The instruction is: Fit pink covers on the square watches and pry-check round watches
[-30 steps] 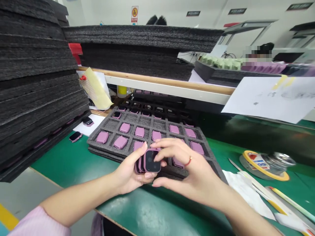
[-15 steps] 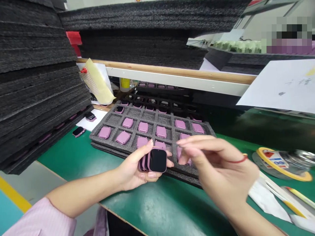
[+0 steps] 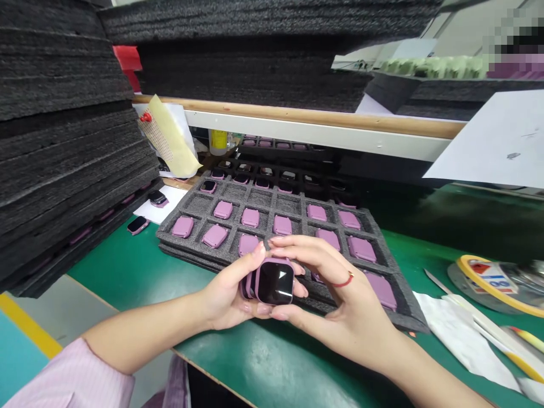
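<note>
My left hand (image 3: 232, 292) is wrapped around a small stack of purple smartwatches without straps. The front smartwatch (image 3: 275, 281) faces me with its dark glossy screen. My right hand (image 3: 340, 289) grips this watch's edges, thumb at the bottom and fingers at the top. A red string is round the right wrist. Behind both hands lies a grey foam tray (image 3: 289, 201) with square pockets. Many pockets hold purple watch cases, such as one watch case (image 3: 250, 217) lying back up. The hands cover part of the front row.
Tall stacks of black foam sheets (image 3: 63, 113) stand at the left and on the shelf (image 3: 297, 126). Two watches, one on the green table (image 3: 140, 225) and one on white paper (image 3: 170, 209), lie at left. A tape roll (image 3: 488, 289), white cloth (image 3: 463, 340) and pens sit right.
My right hand has moved left and down from the air above the tray onto the front smartwatch. The left hand stays nearly still with its stack. The view has shifted slightly.
</note>
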The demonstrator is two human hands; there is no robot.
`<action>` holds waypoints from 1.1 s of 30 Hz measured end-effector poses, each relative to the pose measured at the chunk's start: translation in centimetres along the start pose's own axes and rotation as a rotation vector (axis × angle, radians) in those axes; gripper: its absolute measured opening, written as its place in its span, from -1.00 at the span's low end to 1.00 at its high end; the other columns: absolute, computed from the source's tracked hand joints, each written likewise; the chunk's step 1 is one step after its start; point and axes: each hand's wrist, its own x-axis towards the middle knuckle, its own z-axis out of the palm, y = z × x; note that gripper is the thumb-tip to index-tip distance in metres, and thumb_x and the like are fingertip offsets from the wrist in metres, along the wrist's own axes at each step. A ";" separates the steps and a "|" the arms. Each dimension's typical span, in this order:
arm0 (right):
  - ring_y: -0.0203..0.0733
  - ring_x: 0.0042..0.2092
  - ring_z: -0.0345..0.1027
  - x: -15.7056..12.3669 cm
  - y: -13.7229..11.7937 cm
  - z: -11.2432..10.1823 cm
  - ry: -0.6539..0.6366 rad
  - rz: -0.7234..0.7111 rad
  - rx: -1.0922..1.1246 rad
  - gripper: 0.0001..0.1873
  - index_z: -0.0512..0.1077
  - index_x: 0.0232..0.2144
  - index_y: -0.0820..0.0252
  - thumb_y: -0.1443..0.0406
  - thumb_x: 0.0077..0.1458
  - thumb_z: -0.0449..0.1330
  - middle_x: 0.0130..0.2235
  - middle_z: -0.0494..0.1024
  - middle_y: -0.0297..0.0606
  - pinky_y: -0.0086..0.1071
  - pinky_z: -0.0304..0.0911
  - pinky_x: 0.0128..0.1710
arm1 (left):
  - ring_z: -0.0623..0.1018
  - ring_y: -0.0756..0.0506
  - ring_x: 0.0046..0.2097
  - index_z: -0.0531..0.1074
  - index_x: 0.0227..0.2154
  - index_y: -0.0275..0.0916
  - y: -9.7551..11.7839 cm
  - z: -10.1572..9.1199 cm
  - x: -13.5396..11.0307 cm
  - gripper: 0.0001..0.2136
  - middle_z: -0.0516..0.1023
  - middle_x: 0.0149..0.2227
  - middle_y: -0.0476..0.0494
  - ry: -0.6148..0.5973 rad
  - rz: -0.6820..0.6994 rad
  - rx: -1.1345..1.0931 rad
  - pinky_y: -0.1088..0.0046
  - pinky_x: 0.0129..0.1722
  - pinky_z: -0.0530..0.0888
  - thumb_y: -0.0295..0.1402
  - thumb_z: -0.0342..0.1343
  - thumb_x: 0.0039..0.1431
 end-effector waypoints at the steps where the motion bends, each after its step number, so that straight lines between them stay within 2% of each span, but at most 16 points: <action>1: -0.16 0.19 0.35 0.0 0.0 0.0 -0.003 -0.003 -0.002 -0.47 0.35 0.08 0.15 0.17 0.12 0.38 0.10 0.48 -0.11 -0.33 0.28 0.22 | 0.29 0.15 -0.69 0.56 -0.28 -0.34 0.0 0.0 0.0 -0.48 0.60 -0.43 -0.11 -0.002 0.002 0.006 0.63 -0.72 0.09 0.10 0.30 0.01; 6: -0.16 0.18 0.36 0.2 -0.2 -0.2 -0.011 0.001 -0.017 -0.47 0.35 0.08 0.16 0.18 0.11 0.39 0.10 0.49 -0.10 -0.35 0.30 0.21 | 0.31 0.14 -0.67 0.57 -0.26 -0.35 0.0 0.1 0.0 -0.45 0.61 -0.41 -0.13 0.000 0.006 0.020 0.62 -0.71 0.13 0.13 0.30 0.00; 11: -0.09 0.23 0.31 0.3 -0.4 -0.2 -0.037 -0.014 -0.037 -0.43 0.32 0.14 0.15 0.18 0.13 0.37 0.14 0.46 -0.06 -0.24 0.30 0.24 | 0.32 0.14 -0.66 0.57 -0.25 -0.34 0.1 0.2 -0.1 -0.50 0.61 -0.39 -0.14 -0.023 0.012 0.000 0.63 -0.71 0.10 0.08 0.29 0.05; 14: 0.03 0.27 0.28 0.1 -0.4 -0.7 0.097 0.012 -0.002 -0.35 0.27 0.22 0.08 0.24 0.13 0.36 0.21 0.40 -0.06 -0.04 0.29 0.27 | 0.26 0.17 -0.68 0.56 -0.25 -0.34 0.2 0.4 0.0 -0.54 0.60 -0.39 -0.14 -0.050 0.001 -0.034 0.64 -0.73 0.00 0.03 0.29 0.08; 15: 0.03 0.23 0.34 0.1 -0.4 -1.0 0.166 0.005 -0.003 -0.37 0.30 0.22 0.04 0.30 0.13 0.36 0.19 0.45 -0.10 -0.04 0.33 0.24 | 0.26 0.17 -0.68 0.55 -0.26 -0.34 0.3 0.4 0.0 -0.55 0.59 -0.38 -0.14 -0.056 0.002 -0.040 0.64 -0.73 -0.01 0.02 0.29 0.08; 17: -0.08 0.05 0.52 -0.1 -0.7 -1.5 0.246 -0.061 -0.064 -0.47 0.43 0.12 -0.01 0.44 0.12 0.32 0.03 0.59 -0.22 -0.20 0.47 0.12 | 0.28 0.16 -0.67 0.52 -0.30 -0.33 0.3 0.5 0.0 -0.58 0.56 -0.42 -0.12 -0.066 0.005 -0.043 0.65 -0.73 -0.01 0.00 0.29 0.09; 20: -0.21 -0.14 0.61 -0.6 -1.6 -2.1 0.152 -0.172 -0.174 -0.62 0.55 0.00 -0.01 0.47 0.19 0.25 -0.13 0.68 -0.32 -0.42 0.54 -0.05 | 0.25 0.15 -0.68 0.46 -0.34 -0.30 0.4 0.5 -0.1 -0.62 0.45 -0.54 -0.02 -0.056 -0.003 -0.029 0.66 -0.74 -0.03 -0.02 0.28 0.11; 23: -0.18 -0.09 0.60 -1.3 -2.7 -2.0 0.048 -0.128 -0.138 -0.63 0.52 0.07 -0.10 0.36 0.36 0.05 -0.07 0.67 -0.37 -0.35 0.53 -0.01 | 0.19 0.18 -0.70 0.46 -0.32 -0.31 0.3 0.5 -0.2 -0.61 0.40 -0.56 0.02 -0.039 -0.017 -0.013 0.67 -0.75 -0.05 -0.03 0.27 0.11; 25: -0.15 -0.04 0.58 -1.8 -3.0 -1.8 0.013 -0.075 -0.139 -0.60 0.48 0.10 -0.17 0.33 0.40 -0.01 -0.04 0.66 -0.40 -0.28 0.51 0.04 | 0.16 0.20 -0.71 0.47 -0.30 -0.32 0.3 0.5 -0.2 -0.60 0.42 -0.52 0.01 -0.022 -0.015 -0.008 0.68 -0.75 -0.05 -0.03 0.29 0.09; 28: -0.08 0.01 0.55 -2.0 -2.9 -1.5 -0.046 -0.074 -0.192 -0.58 0.42 0.16 -0.21 0.33 0.37 0.04 -0.02 0.65 -0.40 -0.20 0.49 0.07 | 0.16 0.21 -0.70 0.47 -0.30 -0.32 0.3 0.5 -0.2 -0.60 0.42 -0.49 0.00 0.008 -0.004 0.001 0.68 -0.75 -0.06 -0.04 0.32 0.06; 30: -0.06 -0.01 0.56 -1.6 -2.5 -1.5 -0.073 -0.145 -0.223 -0.54 0.37 0.19 -0.18 0.37 0.33 0.11 -0.03 0.65 -0.39 -0.16 0.49 0.04 | 0.16 0.20 -0.68 0.46 -0.30 -0.32 0.2 0.6 -0.2 -0.58 0.38 -0.51 0.02 0.017 0.007 0.019 0.67 -0.75 -0.07 -0.02 0.32 0.05; 33: -0.07 -0.17 0.57 -0.5 -2.1 -1.2 -0.019 -0.253 -0.287 -0.53 0.40 0.13 -0.12 0.38 0.21 0.26 -0.15 0.68 -0.37 -0.16 0.50 -0.17 | 0.11 0.20 -0.67 0.44 -0.31 -0.31 0.1 0.7 -0.2 -0.52 0.32 -0.54 0.07 0.050 0.053 0.071 0.67 -0.73 -0.09 0.07 0.31 0.03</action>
